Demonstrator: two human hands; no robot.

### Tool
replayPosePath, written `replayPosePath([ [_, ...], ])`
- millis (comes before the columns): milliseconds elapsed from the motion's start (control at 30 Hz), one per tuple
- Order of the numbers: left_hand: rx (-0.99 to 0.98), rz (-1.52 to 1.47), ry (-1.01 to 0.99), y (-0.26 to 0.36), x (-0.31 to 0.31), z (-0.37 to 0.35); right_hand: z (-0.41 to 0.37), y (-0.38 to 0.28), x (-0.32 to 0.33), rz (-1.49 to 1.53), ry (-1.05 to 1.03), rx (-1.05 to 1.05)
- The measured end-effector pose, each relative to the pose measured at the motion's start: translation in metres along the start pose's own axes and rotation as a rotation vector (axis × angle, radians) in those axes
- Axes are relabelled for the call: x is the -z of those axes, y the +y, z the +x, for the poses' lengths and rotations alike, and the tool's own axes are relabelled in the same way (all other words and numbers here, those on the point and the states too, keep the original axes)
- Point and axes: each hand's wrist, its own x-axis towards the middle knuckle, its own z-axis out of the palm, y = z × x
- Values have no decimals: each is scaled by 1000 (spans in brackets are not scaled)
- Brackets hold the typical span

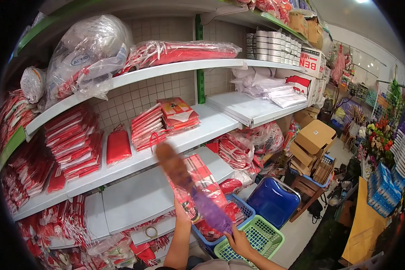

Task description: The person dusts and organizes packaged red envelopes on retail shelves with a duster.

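My left hand grips the lower left edge of a flat red and white printed packet, its fingers mostly hidden behind the packet. Closed around the purple end of a long fluffy duster is my right hand. The duster crosses in front of the packet, and its brown, slightly blurred tip points up and left toward the shelf. On that shelf, just beyond the tip, sit stacked red packets. A single red packet lies left of them.
Below the packet stand a blue basket holding red packages and a green basket. A blue chair is to their right. Plastic-wrapped bundles fill the upper shelf; cardboard boxes stand along the aisle.
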Motion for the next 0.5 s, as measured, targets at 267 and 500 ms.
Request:
replayPosePath([
  [267, 41, 70, 55, 4, -30, -16, 29, -7, 20, 46, 143, -28],
  [500, 66, 72, -10, 6, -47, -23, 38, -17, 20, 98, 199, -24],
])
